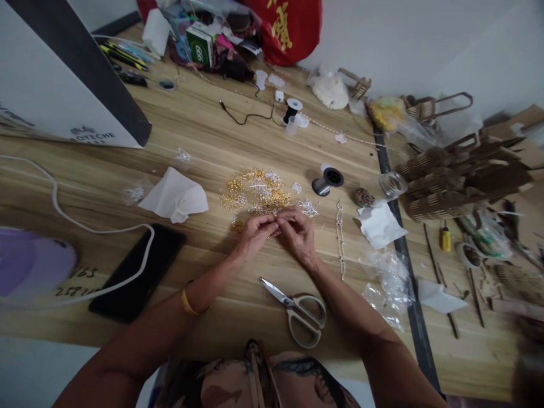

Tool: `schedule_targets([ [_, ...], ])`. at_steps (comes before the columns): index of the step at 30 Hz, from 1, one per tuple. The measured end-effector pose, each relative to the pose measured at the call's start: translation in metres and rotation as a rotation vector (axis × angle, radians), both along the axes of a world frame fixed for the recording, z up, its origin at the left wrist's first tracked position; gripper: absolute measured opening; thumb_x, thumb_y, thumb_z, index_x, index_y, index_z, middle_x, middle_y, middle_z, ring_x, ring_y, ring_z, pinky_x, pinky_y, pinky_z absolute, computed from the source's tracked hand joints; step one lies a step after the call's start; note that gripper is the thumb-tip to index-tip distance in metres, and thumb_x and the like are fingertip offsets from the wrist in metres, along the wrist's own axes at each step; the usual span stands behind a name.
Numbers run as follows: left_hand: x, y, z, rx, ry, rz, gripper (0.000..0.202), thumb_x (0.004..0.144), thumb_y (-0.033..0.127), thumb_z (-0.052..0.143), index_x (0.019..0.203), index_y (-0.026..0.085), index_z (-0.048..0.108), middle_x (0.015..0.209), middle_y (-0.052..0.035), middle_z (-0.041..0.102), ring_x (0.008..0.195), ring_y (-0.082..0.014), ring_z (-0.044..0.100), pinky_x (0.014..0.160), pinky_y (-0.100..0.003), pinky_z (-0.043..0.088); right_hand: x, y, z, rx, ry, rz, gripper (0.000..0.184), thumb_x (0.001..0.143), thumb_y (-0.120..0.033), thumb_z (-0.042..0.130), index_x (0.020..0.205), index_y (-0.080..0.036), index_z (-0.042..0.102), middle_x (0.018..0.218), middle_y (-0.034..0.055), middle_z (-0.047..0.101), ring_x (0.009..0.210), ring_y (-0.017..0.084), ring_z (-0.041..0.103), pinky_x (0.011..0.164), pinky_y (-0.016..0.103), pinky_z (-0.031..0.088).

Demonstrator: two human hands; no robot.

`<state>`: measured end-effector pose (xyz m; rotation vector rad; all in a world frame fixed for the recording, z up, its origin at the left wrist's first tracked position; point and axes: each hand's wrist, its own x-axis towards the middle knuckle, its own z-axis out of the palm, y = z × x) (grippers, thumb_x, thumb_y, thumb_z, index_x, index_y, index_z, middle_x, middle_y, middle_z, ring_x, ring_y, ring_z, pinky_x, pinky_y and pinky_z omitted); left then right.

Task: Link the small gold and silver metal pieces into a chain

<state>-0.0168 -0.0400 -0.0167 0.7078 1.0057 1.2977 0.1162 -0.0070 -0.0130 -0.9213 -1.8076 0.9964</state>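
My left hand (254,233) and my right hand (297,231) meet fingertip to fingertip over the wooden table (204,141), both pinched on something tiny that I cannot make out. Just beyond them lies a pile of gold and silver beads and findings (257,191). A beaded strand (339,235) lies to the right of my right hand. Scissors (297,311) rest closed on the table between my forearms. A yellow band is on my left wrist.
A black phone (138,273) and a white cable (85,226) lie at left, a crumpled tissue (175,196) beyond them. A wire spool (327,180), a small jar (391,184), plastic bags (385,283) and wooden model parts (459,175) fill the right side. Clutter and a red bag (289,25) sit at the far edge.
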Motion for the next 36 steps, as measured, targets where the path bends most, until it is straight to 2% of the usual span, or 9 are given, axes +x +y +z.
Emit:
schedule_targets([
  [3, 0.001, 0.000, -0.001, -0.003, 0.054, 0.005, 0.020, 0.062, 0.032, 0.076, 0.066, 0.014, 0.068, 0.063, 0.0006, 0.062, 0.061, -0.0105, 0.053, 0.061, -0.023, 0.044, 0.001, -0.003, -0.003, 0.147, -0.029, -0.040, 0.016, 0.089, -0.036, 0.058, 0.086, -0.022, 0.065, 0.090, 0.0062, 0.065, 0.091, 0.020, 0.060, 0.082, 0.039, 0.052],
  [5, 0.001, 0.000, -0.002, 0.000, 0.084, 0.009, 0.019, 0.062, 0.031, 0.076, 0.065, 0.014, 0.068, 0.062, 0.0005, 0.063, 0.061, -0.0111, 0.054, 0.061, -0.023, 0.045, 0.003, -0.004, -0.004, 0.182, -0.055, -0.050, 0.014, 0.089, -0.035, 0.057, 0.086, -0.023, 0.064, 0.091, 0.0067, 0.065, 0.090, 0.021, 0.060, 0.082, 0.041, 0.051],
  [10, 0.002, 0.000, -0.004, 0.016, 0.092, 0.032, 0.019, 0.062, 0.028, 0.077, 0.071, 0.014, 0.068, 0.066, -0.0002, 0.065, 0.063, -0.0116, 0.058, 0.064, -0.024, 0.049, 0.006, -0.003, -0.003, 0.188, -0.053, -0.061, 0.014, 0.090, -0.033, 0.054, 0.088, -0.022, 0.064, 0.093, 0.0077, 0.064, 0.089, 0.020, 0.060, 0.074, 0.037, 0.051],
  [15, -0.001, -0.002, 0.002, 0.072, 0.144, 0.149, 0.025, 0.067, 0.027, 0.075, 0.088, 0.015, 0.067, 0.080, -0.0027, 0.070, 0.070, -0.0128, 0.063, 0.070, -0.025, 0.051, 0.005, -0.001, -0.006, 0.170, -0.032, -0.064, 0.015, 0.092, -0.033, 0.052, 0.089, -0.022, 0.062, 0.092, 0.0068, 0.065, 0.086, 0.019, 0.061, 0.066, 0.032, 0.049],
  [20, -0.004, -0.003, 0.005, 0.088, 0.237, 0.189, 0.021, 0.071, 0.030, 0.074, 0.085, 0.015, 0.071, 0.082, -0.0047, 0.072, 0.075, -0.0157, 0.066, 0.076, -0.028, 0.052, 0.004, -0.002, -0.011, 0.081, -0.076, -0.038, 0.018, 0.093, -0.035, 0.049, 0.091, -0.022, 0.061, 0.084, 0.0037, 0.067, 0.075, 0.016, 0.061, 0.067, 0.030, 0.049],
  [24, -0.005, -0.004, 0.004, 0.111, 0.297, 0.181, 0.021, 0.071, 0.030, 0.074, 0.086, 0.016, 0.074, 0.086, -0.0055, 0.074, 0.079, -0.0168, 0.066, 0.078, -0.028, 0.051, 0.004, -0.002, -0.011, 0.079, -0.113, -0.020, 0.017, 0.093, -0.033, 0.050, 0.088, -0.021, 0.061, 0.078, 0.0021, 0.065, 0.067, 0.014, 0.058, 0.062, 0.028, 0.047],
  [33, -0.009, 0.002, -0.001, 0.122, 0.348, 0.191, 0.015, 0.070, 0.028, 0.073, 0.077, 0.016, 0.073, 0.075, -0.0032, 0.071, 0.069, -0.0139, 0.061, 0.069, -0.025, 0.049, 0.005, -0.002, -0.013, 0.151, -0.157, 0.016, 0.015, 0.094, -0.031, 0.048, 0.090, -0.021, 0.060, 0.084, 0.0038, 0.066, 0.073, 0.015, 0.060, 0.069, 0.030, 0.050],
  [36, -0.010, 0.003, -0.002, 0.123, 0.354, 0.186, 0.014, 0.069, 0.028, 0.073, 0.076, 0.016, 0.073, 0.076, -0.0031, 0.071, 0.071, -0.0142, 0.061, 0.071, -0.025, 0.049, 0.004, -0.002, -0.012, 0.147, -0.175, 0.013, 0.015, 0.093, -0.031, 0.048, 0.089, -0.021, 0.060, 0.084, 0.0040, 0.066, 0.072, 0.015, 0.060, 0.068, 0.030, 0.050],
])
